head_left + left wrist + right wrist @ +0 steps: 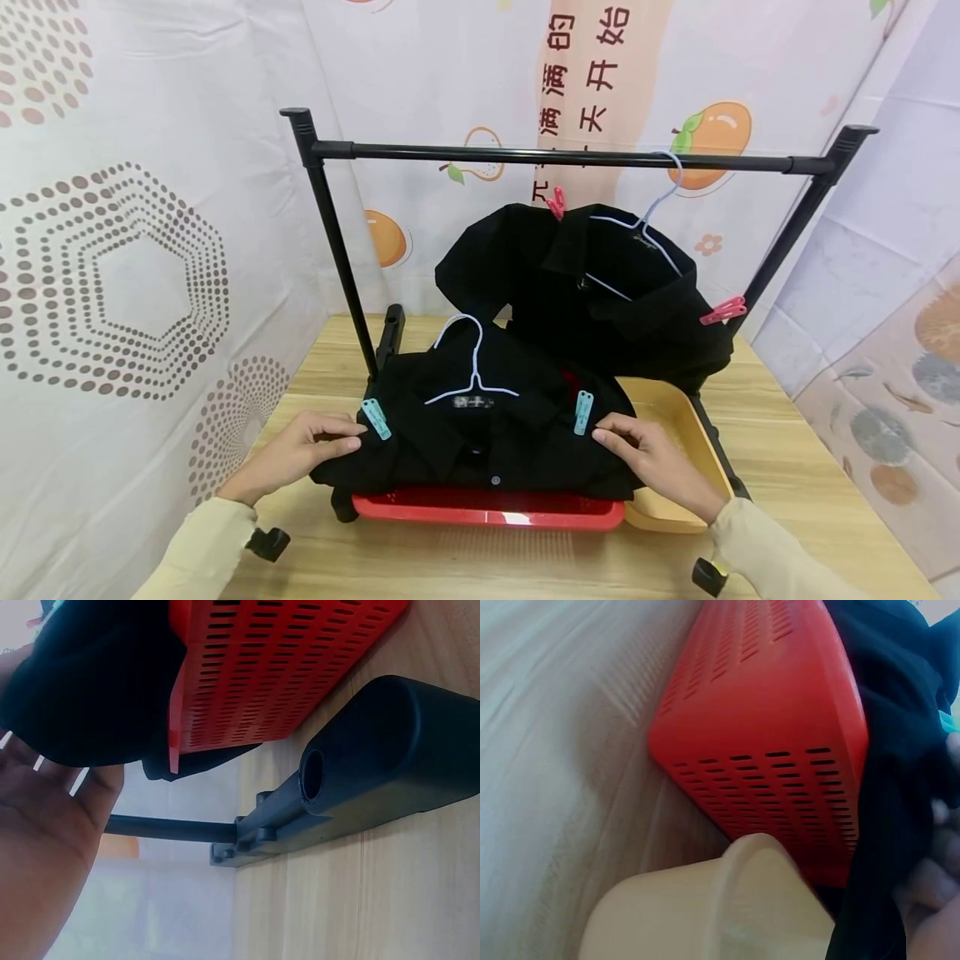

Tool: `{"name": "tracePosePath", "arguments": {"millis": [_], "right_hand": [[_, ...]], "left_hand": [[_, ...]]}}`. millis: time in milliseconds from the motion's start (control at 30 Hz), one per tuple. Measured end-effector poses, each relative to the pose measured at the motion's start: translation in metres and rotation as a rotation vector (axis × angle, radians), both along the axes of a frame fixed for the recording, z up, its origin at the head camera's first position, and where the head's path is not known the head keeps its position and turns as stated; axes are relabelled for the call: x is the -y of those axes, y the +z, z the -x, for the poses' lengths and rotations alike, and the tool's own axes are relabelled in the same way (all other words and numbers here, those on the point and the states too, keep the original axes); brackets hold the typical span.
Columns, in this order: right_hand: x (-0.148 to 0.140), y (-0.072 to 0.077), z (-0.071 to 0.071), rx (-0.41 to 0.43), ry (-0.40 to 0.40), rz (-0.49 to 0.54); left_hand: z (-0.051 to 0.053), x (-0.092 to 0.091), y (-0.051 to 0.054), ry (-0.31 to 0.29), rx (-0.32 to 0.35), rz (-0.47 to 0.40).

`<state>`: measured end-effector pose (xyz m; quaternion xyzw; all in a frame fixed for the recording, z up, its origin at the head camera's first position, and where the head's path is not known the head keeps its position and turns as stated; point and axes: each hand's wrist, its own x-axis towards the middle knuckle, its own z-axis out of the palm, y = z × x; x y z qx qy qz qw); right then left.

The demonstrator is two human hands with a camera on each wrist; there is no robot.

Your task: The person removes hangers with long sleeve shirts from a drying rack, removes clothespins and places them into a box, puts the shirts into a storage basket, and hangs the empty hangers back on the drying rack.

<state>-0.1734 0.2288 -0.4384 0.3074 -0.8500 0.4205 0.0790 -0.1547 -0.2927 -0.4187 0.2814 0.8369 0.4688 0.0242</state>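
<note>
A black shirt (450, 450) with a collar and a button lies across the red basket (487, 510). In its neck sits a white hanger (475, 375), hook upward, and a teal clothespin (377, 418) is on one shoulder, with another teal clothespin (583, 412) on the other. My left hand (307, 450) pinches the cloth at the left shoulder, beside the clip. At the right shoulder my right hand (652, 454) pinches the shirt between thumb and fingers. In the left wrist view, black cloth partly hides the left fingers.
Behind, a second black shirt (525, 258) hangs by a light blue hanger (660, 200) from the rack's black rail (480, 155), with pink clothespins (724, 311) on it. A yellow bin (667, 521) stands right of the basket. The rack's foot (390, 757) lies left of the basket.
</note>
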Motion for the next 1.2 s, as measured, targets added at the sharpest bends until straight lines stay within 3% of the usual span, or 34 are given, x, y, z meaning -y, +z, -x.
{"name": "tracePosePath", "arguments": {"millis": [167, 400, 633, 900, 1033, 1200], "right_hand": [[0.000, 0.002, 0.004, -0.005, -0.092, -0.061], [0.002, 0.012, 0.006, -0.005, -0.111, -0.096], [0.008, 0.029, 0.008, 0.175, -0.099, -0.031], [0.013, 0.039, 0.007, 0.231, -0.062, 0.041], [0.014, 0.042, 0.005, 0.223, -0.062, 0.057], [0.014, 0.041, 0.005, 0.148, -0.065, 0.059]], "left_hand": [[0.001, 0.004, -0.004, 0.002, 0.001, -0.052], [0.002, 0.004, -0.004, 0.019, 0.014, -0.044], [0.002, 0.003, -0.004, 0.036, 0.009, -0.028], [0.003, 0.003, -0.006, 0.020, -0.005, -0.022], [0.005, 0.003, -0.007, 0.015, -0.009, -0.026], [0.006, 0.004, -0.008, 0.002, -0.017, -0.029]]}}
